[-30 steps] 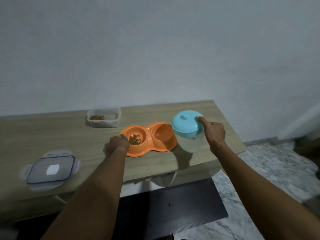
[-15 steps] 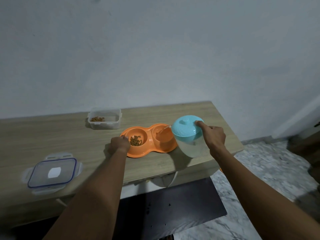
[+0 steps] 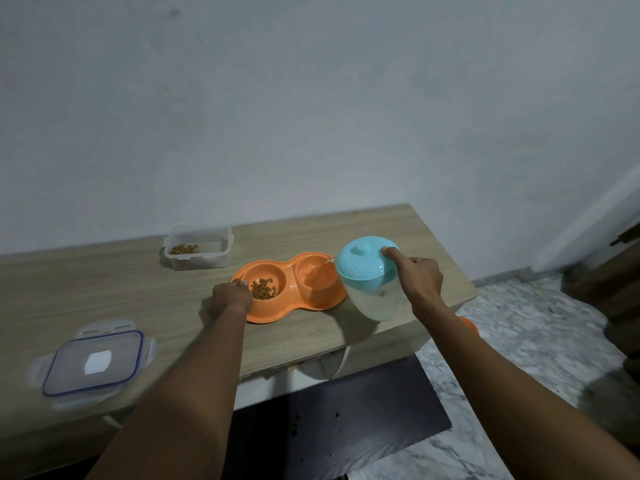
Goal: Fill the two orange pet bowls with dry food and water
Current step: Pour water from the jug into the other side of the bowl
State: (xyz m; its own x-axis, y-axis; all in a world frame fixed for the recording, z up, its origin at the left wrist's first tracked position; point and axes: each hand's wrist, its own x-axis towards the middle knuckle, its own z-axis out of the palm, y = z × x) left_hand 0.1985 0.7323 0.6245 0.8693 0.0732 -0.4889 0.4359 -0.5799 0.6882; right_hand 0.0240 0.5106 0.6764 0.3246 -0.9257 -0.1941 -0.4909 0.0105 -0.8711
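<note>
Head view: poured from the tilted jug, right hand in a grip clamped round it, forefinger on the blue lid; held the rim of the 2 orange bowls on the table with curled fingers of the left hand. Judged dry food done, water only begun.

We see a clear lid with a blue seal lying flat near the front left of the wooden tabletop. A pale wall stands behind, and a marbled floor spreads right.
</note>
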